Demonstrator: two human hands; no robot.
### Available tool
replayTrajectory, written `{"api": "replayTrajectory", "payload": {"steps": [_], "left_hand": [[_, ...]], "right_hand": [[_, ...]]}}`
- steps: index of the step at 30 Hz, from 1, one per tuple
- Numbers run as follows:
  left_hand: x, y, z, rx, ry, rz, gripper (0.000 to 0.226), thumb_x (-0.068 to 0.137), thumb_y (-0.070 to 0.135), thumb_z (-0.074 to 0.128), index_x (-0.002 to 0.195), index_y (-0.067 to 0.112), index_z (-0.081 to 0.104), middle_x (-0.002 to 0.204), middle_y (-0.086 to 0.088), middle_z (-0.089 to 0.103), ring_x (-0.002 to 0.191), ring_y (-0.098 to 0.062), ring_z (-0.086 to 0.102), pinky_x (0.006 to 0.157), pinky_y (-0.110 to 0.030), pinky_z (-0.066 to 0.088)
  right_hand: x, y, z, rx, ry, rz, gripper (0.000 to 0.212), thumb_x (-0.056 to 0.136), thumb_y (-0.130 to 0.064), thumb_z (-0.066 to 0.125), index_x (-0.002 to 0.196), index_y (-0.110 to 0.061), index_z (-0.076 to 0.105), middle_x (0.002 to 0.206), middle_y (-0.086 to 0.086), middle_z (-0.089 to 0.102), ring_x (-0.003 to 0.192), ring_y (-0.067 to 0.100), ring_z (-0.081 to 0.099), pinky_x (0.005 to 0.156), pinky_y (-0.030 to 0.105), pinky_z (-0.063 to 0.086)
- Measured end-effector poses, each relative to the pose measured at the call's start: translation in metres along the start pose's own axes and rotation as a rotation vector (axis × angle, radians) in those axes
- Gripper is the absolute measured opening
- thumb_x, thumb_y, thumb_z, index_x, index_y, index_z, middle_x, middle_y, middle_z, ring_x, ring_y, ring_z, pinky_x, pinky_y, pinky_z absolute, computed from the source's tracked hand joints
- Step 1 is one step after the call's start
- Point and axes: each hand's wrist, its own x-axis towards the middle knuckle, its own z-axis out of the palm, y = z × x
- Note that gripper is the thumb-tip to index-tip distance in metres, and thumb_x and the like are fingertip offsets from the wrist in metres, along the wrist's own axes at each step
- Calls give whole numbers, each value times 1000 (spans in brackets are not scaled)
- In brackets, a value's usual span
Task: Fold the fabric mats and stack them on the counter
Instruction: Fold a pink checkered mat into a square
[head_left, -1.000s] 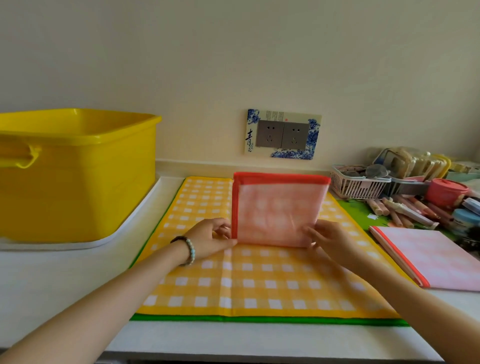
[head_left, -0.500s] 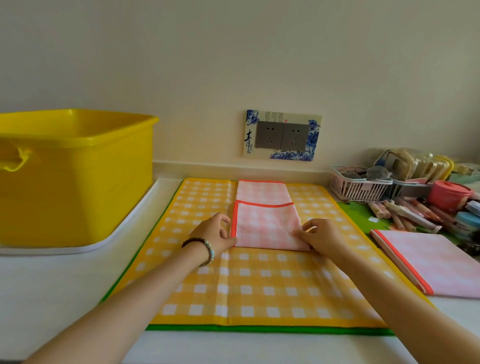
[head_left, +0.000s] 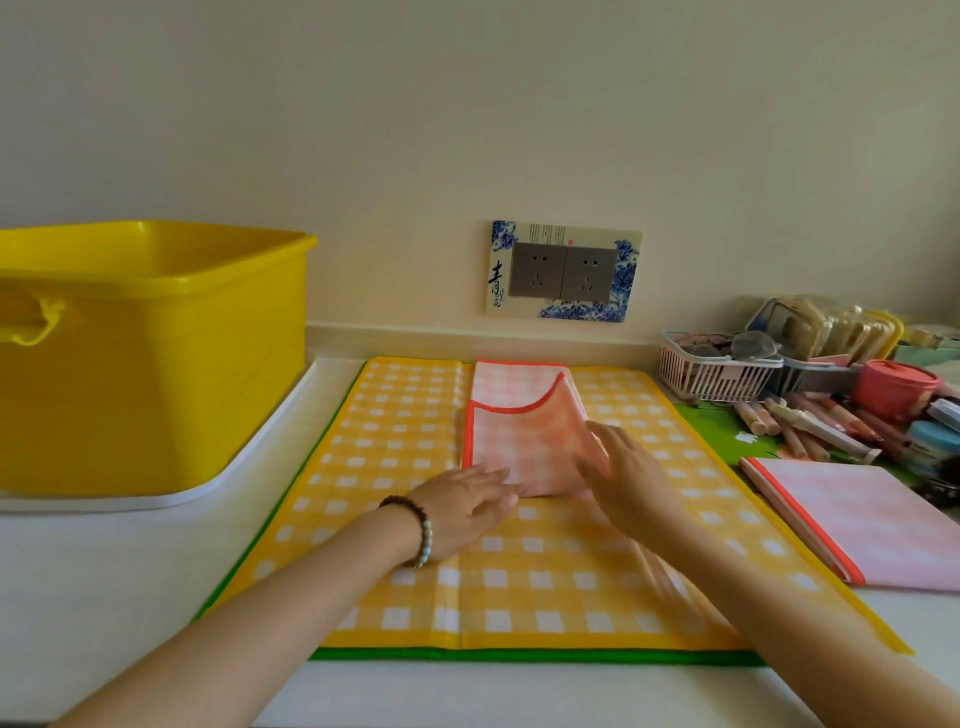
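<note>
A small pink checked mat (head_left: 511, 431) with an orange-red border lies partly folded on a large yellow checked mat (head_left: 395, 467) spread over the white counter (head_left: 104, 597). Its near flap is lifted at the right corner. My left hand (head_left: 467, 512), with a bead bracelet on the wrist, lies flat with straight fingers at the mat's near left edge. My right hand (head_left: 626, 470) is blurred and lifts the flap's right side; how its fingers grip is unclear. A folded pink mat (head_left: 857, 525) rests at the right.
A big yellow tub (head_left: 145, 353) stands on a white tray at the left. A green mat edge (head_left: 519, 656) shows under the yellow one. Baskets (head_left: 711, 371), a pink jar (head_left: 893, 389) and several tubes crowd the back right. A wall socket (head_left: 563, 273) is behind.
The pink mat was held upright, then folded down flat. Now my right hand lifts the flap's right side while my left hand has flattened at the near edge.
</note>
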Motion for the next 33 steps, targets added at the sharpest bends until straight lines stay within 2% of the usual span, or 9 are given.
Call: {"api": "replayTrajectory", "payload": {"steps": [2, 4, 7, 10, 13, 17, 24, 29, 33], "left_hand": [[0, -1, 1, -2, -1, -5, 47, 99, 48, 19, 144, 39, 26, 156, 11, 15, 145, -9, 4, 118, -29, 5], [1, -2, 1, 0, 3, -4, 47, 98, 49, 20, 144, 39, 27, 156, 12, 16, 145, -9, 5, 118, -31, 6], [2, -4, 3, 21, 7, 3, 46, 99, 49, 21, 144, 42, 24, 156, 13, 15, 145, -7, 4, 119, -31, 6], [1, -4, 4, 20, 1, 8, 47, 99, 48, 19, 145, 39, 23, 156, 13, 12, 144, -4, 1, 119, -30, 4], [0, -5, 4, 18, -11, 11, 48, 98, 50, 17, 145, 40, 22, 156, 15, 10, 143, -2, -1, 119, -31, 4], [-3, -8, 3, 66, -29, 16, 48, 98, 50, 14, 145, 43, 18, 156, 16, 5, 143, -1, -4, 119, -31, 2], [-14, -16, -1, 62, -30, 7, 47, 98, 49, 15, 145, 44, 17, 155, 19, 5, 142, 2, -1, 118, -26, 2], [-18, -20, -6, 5, -14, -21, 46, 98, 50, 18, 143, 44, 24, 154, 20, 13, 142, 2, 6, 114, -21, 6], [-19, -18, -7, -49, 44, -67, 44, 97, 52, 27, 138, 43, 37, 149, 21, 27, 139, 0, 20, 112, -22, 19]], "right_hand": [[-14, -8, 1, -55, -24, -103, 59, 96, -48, 36, 148, -21, 25, 155, -5, 21, 144, 15, 19, 114, 27, 15], [-24, -15, 0, -108, -86, -189, 77, 85, -72, 8, 148, -29, 19, 154, -16, 3, 144, 4, -5, 113, 21, -5], [-32, -18, 4, -75, -243, -267, 104, 66, -81, -18, 148, -30, 21, 152, -19, 4, 143, -1, -4, 113, 20, -12], [-38, -23, 7, -72, -408, -261, 72, 86, -65, 3, 149, -32, 18, 156, -16, 12, 143, -1, 0, 115, 23, -9], [-40, -22, 5, -128, -523, -289, 76, 81, -64, -2, 150, -33, 5, 156, -18, 3, 141, -4, -6, 114, 23, -12], [-36, -13, -4, -130, -581, -299, 52, 97, -49, 10, 148, -38, 3, 156, -20, 2, 141, -6, -5, 114, 23, -12], [-41, 28, -29, -154, -610, -229, 58, 85, -61, 1, 142, -49, -2, 153, -26, -1, 137, -11, -9, 112, 22, -15], [-45, 41, -35, -175, -613, -221, 52, 93, -52, 8, 143, -47, -5, 153, -27, -2, 138, -8, -12, 114, 24, -13], [-37, 35, -39, -153, -540, -210, 47, 99, -44, 25, 146, -39, 19, 152, -20, 19, 143, 2, 8, 118, 28, 3]]}}
